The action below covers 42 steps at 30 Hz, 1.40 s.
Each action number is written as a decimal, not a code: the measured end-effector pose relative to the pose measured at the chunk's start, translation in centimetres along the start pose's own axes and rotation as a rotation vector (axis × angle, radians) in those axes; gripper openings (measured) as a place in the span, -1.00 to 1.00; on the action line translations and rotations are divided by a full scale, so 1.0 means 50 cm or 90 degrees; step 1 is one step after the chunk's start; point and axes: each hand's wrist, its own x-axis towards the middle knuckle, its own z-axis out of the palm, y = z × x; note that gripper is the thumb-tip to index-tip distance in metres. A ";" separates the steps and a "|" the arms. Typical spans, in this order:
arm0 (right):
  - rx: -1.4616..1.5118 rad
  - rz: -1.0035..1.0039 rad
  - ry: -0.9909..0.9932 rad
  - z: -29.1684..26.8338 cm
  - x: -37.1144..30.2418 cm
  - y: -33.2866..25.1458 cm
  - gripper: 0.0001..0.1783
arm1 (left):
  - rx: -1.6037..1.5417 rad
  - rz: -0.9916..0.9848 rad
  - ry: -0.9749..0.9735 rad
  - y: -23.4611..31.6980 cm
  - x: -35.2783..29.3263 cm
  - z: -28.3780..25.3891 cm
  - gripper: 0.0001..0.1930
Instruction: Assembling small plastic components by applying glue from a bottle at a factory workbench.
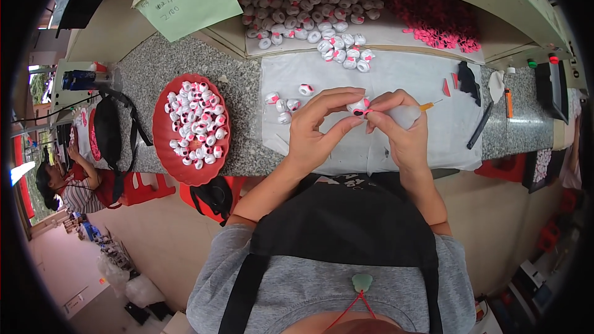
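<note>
Over the white sheet (334, 77), my left hand (312, 133) is closed, pinching a small white, pink and black toy head (357, 106) between thumb and fingers. My right hand (405, 139) meets it from the other side; its thumb and forefinger press at the toy head's edge, on what looks like a small pink piece. A translucent squeeze bottle (405, 115) with a yellow collar and thin needle tip is tucked in that same hand, the needle pointing away to the right. Several similar toy heads (284, 105) lie just left of my hands.
A red scalloped tray (162, 148) full of toy heads stands at left. White toy heads (309, 9) and pink pieces (433, 15) are heaped on the back shelf. A black pen-like tool (479, 133), black cloth (468, 83) and orange lighter (508, 104) lie at right. Another person (74, 179) sits far left.
</note>
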 end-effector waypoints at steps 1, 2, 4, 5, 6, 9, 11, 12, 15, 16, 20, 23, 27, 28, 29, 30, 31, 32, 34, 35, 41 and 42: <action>-0.007 -0.004 -0.002 0.002 -0.001 0.001 -0.92 | -0.046 -0.002 0.011 0.001 -0.001 0.001 -0.72; -0.007 -0.004 -0.002 0.005 -0.002 0.003 -0.92 | -0.046 -0.002 0.011 -0.001 -0.002 0.002 -0.72; -0.071 -0.050 0.015 0.009 -0.005 0.008 -0.90 | -0.195 -0.083 0.016 -0.004 -0.005 0.002 -0.73; -0.071 -0.050 0.016 0.008 -0.006 0.010 -0.90 | -0.196 -0.083 0.015 -0.002 -0.004 0.001 -0.73; -0.070 -0.074 0.017 0.007 -0.007 0.011 -0.86 | -0.233 -0.084 0.018 0.003 -0.002 0.000 -0.73; -0.094 -0.077 -0.010 0.007 -0.007 0.001 -0.75 | -0.311 -0.089 0.006 -0.002 -0.001 -0.003 -0.73; -0.119 -0.057 -0.036 0.010 -0.008 -0.004 -0.68 | -0.351 -0.094 -0.009 -0.002 -0.004 -0.004 -0.73; -0.119 -0.042 -0.061 0.012 -0.005 -0.004 -0.64 | -0.353 -0.125 -0.012 0.002 -0.006 -0.004 -0.73; -0.108 -0.041 -0.081 0.006 -0.002 0.001 -0.62 | -0.353 -0.157 -0.029 0.003 -0.009 -0.007 -0.73; -0.080 -0.025 -0.078 0.002 -0.002 0.002 -0.64 | -0.350 -0.156 -0.041 0.002 -0.010 -0.007 -0.73; -0.081 -0.034 -0.068 -0.004 -0.006 0.007 -0.72 | -0.302 -0.139 -0.040 0.000 -0.012 -0.006 -0.74; -0.057 -0.044 -0.069 -0.004 -0.011 0.008 -0.77 | -0.291 -0.125 -0.031 -0.003 -0.017 0.000 -0.75; -0.042 -0.057 -0.052 0.000 -0.017 0.010 -0.78 | -0.247 -0.074 -0.018 -0.005 -0.019 0.010 -0.75; -0.040 -0.050 -0.042 0.001 -0.018 0.012 -0.78 | -0.244 -0.067 -0.014 -0.006 -0.021 0.011 -0.75; -0.039 -0.043 -0.032 0.001 -0.020 0.012 -0.77 | -0.244 -0.066 -0.014 -0.004 -0.023 0.011 -0.75; -0.039 -0.044 -0.032 0.001 -0.020 0.011 -0.77 | -0.266 -0.109 -0.012 -0.001 -0.024 0.012 -0.75; -0.039 -0.026 -0.034 -0.001 -0.020 0.008 -0.76 | -0.288 -0.152 -0.012 0.002 -0.023 0.013 -0.75; -0.039 -0.009 -0.036 -0.003 -0.020 0.005 -0.76 | -0.290 -0.151 -0.013 0.004 -0.022 0.015 -0.75; -0.044 -0.011 -0.048 -0.009 -0.020 0.002 -0.75 | -0.295 -0.172 -0.023 0.008 -0.020 0.016 -0.75; -0.048 -0.011 -0.061 -0.011 -0.019 0.001 -0.75 | -0.295 -0.170 -0.024 0.009 -0.020 0.017 -0.75; -0.022 -0.018 -0.024 -0.002 -0.023 0.001 -0.75 | -0.300 -0.168 -0.002 0.014 -0.023 0.030 -0.74; -0.022 -0.017 -0.025 -0.001 -0.024 0.000 -0.75 | -0.289 -0.153 0.007 0.010 -0.026 0.031 -0.74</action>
